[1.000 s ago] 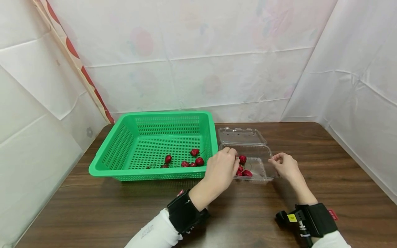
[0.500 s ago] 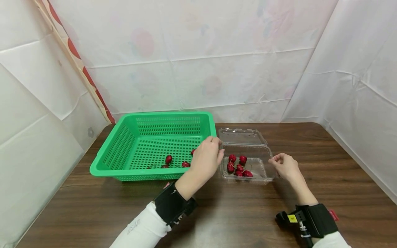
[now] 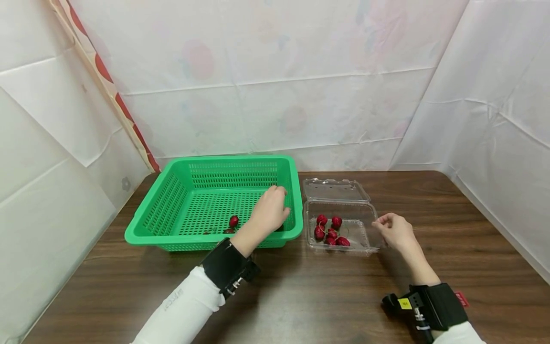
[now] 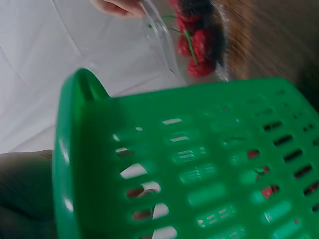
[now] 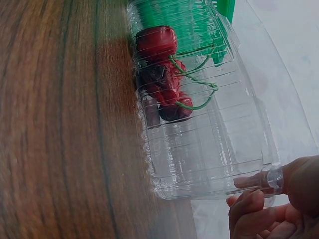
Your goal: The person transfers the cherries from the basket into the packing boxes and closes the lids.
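My left hand (image 3: 267, 210) hovers over the right part of a green plastic basket (image 3: 172, 241), fingers apart and nothing visible between them. Below and to its left, a few red cherries (image 3: 233, 221) lie on the basket floor; others are hidden by the hand and wrist. With thumb and fingers, my right hand (image 3: 395, 231) pinches the right rim of a lidded clear plastic box (image 3: 361, 234). Several dark red cherries (image 3: 331, 233) sit in the box's left half, and their green stems show in the right wrist view. The basket wall (image 4: 199, 129) fills most of the left wrist view.
Behind the box its clear lid (image 3: 335, 190) is folded back. Basket and box stand side by side on a brown wooden table (image 3: 326, 296). White sheeting (image 3: 275, 86) closes off the back and both sides.
My left hand has moved left from the box to above the basket, uncovering cherries in the box's left half. The right hand has stayed at the box rim.
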`<move>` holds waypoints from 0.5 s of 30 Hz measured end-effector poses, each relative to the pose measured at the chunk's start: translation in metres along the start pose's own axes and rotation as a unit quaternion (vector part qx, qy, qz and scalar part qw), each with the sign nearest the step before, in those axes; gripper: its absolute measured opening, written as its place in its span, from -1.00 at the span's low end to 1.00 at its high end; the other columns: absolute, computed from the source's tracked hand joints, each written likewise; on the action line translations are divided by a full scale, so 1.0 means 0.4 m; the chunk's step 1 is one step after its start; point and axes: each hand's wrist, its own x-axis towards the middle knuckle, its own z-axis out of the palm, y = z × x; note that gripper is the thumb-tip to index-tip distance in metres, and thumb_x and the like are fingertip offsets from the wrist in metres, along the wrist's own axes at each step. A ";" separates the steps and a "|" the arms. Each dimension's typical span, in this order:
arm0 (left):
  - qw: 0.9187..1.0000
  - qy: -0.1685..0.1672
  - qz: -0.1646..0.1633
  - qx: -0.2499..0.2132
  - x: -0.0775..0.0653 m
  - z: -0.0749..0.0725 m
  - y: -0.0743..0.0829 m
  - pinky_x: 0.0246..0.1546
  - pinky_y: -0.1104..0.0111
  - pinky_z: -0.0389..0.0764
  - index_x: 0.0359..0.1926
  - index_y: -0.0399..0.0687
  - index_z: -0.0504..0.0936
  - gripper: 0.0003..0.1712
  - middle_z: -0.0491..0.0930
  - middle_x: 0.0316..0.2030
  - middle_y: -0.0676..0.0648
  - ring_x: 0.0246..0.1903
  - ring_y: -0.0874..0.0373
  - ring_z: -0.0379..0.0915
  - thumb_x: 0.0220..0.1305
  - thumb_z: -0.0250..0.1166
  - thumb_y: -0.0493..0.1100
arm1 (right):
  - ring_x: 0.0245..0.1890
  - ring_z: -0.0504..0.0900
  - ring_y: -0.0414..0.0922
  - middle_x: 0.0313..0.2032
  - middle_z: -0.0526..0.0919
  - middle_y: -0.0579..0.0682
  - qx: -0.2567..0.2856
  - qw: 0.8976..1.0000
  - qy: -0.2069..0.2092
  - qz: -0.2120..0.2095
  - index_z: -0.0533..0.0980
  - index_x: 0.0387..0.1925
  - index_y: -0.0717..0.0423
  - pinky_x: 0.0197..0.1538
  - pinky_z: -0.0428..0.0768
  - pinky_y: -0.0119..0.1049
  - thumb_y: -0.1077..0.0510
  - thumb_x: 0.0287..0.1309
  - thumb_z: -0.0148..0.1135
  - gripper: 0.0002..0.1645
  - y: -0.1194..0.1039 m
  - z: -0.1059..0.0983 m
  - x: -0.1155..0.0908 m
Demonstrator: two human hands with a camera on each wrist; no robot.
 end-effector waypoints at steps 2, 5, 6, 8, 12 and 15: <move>1.000 -0.023 -0.003 0.006 0.004 -0.002 -0.008 -0.12 0.25 0.46 0.01 -0.38 0.43 -0.56 0.43 -0.05 -0.26 -0.04 -0.07 0.37 0.08 0.25 -0.30 | -0.80 0.40 -0.21 -0.76 0.40 -0.09 -0.001 1.000 0.001 0.000 0.37 -0.30 0.39 -0.63 0.35 -0.31 0.17 0.18 0.03 -0.73 0.001 0.000 0.000; 0.998 -0.052 -0.003 0.019 0.009 -0.002 -0.018 -0.14 0.25 0.45 -0.05 -0.39 0.45 -0.61 0.45 -0.10 -0.25 -0.07 -0.06 0.37 0.07 0.25 -0.31 | -0.80 0.40 -0.21 -0.77 0.40 -0.09 -0.003 1.000 0.001 0.000 0.37 -0.30 0.38 -0.63 0.35 -0.31 0.17 0.18 0.03 -0.73 0.002 0.002 0.001; 0.998 -0.062 -0.003 0.024 0.011 -0.002 -0.022 -0.16 0.25 0.46 -0.09 -0.38 0.47 -0.65 0.46 -0.13 -0.24 -0.10 -0.05 0.38 0.07 0.25 -0.30 | -0.80 0.40 -0.21 -0.77 0.40 -0.09 -0.003 1.000 0.001 0.000 0.37 -0.30 0.38 -0.63 0.35 -0.31 0.17 0.18 0.03 -0.73 0.002 0.002 0.001; 0.996 -0.078 0.000 0.038 0.017 0.002 -0.029 -0.22 0.27 0.47 -0.20 -0.34 0.49 -0.73 0.47 -0.20 -0.21 -0.16 -0.02 0.39 0.07 0.27 -0.29 | -0.80 0.40 -0.21 -0.77 0.40 -0.09 -0.003 1.000 0.001 -0.001 0.37 -0.30 0.38 -0.63 0.35 -0.31 0.16 0.18 0.03 -0.73 0.002 0.003 0.001; 0.993 -0.105 0.004 0.050 0.030 0.012 -0.037 -0.32 0.32 0.43 -0.35 -0.27 0.48 -0.82 0.46 -0.29 -0.15 -0.29 0.05 0.36 0.02 0.28 -0.29 | -0.80 0.40 -0.21 -0.77 0.40 -0.09 -0.002 1.000 0.001 0.000 0.37 -0.30 0.38 -0.63 0.35 -0.31 0.16 0.18 0.03 -0.73 0.003 0.003 0.001; 0.991 -0.126 0.010 0.052 0.039 0.022 -0.038 -0.35 0.34 0.39 -0.33 -0.26 0.48 -0.80 0.44 -0.30 -0.15 -0.34 0.07 0.32 0.01 0.30 -0.29 | -0.80 0.40 -0.20 -0.77 0.40 -0.09 -0.001 1.000 0.001 0.002 0.37 -0.30 0.38 -0.63 0.35 -0.31 0.17 0.18 0.03 -0.73 0.002 0.002 0.000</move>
